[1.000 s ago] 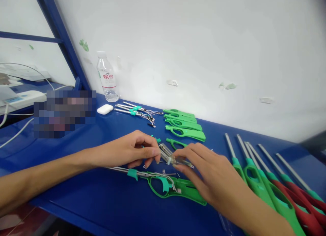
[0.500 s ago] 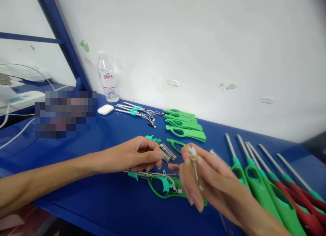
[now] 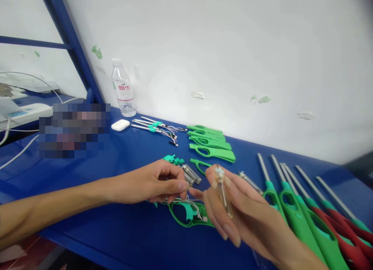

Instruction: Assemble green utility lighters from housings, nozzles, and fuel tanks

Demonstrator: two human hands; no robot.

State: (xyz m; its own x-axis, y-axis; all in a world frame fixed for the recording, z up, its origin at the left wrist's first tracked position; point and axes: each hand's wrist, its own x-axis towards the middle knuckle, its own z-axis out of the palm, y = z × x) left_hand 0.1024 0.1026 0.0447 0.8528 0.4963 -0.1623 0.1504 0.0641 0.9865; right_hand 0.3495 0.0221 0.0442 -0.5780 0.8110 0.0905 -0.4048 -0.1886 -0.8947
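My right hand [image 3: 241, 207] grips a clear lighter fuel tank [image 3: 223, 194] upright between thumb and fingers, its pale valve end at the top. My left hand [image 3: 167, 181] is closed in a pinch, thumb against forefinger; whatever it holds is too small to make out. Its fingertips are close to the outstretched finger of my right hand. Below both hands lies an open green lighter shell half [image 3: 180, 223] with a teal trigger [image 3: 188, 211] and wires in it, partly covered by my hands. Beyond my left fingers are several more fuel tanks [image 3: 192, 173] and small teal parts [image 3: 174, 159].
Green shell halves [image 3: 212, 151] and metal lighter tubes with wires [image 3: 150, 126] lie near the wall. Assembled green and red lighters [image 3: 303, 211] line the right side. Another fuel tank [image 3: 251, 183] lies beside them. A water bottle [image 3: 124, 91] and a white case [image 3: 120, 125] are at the back left.
My left hand has moved slightly right and down, nearer my right hand, with its pinch tighter. My right hand has shifted a little, still holding the fuel tank.
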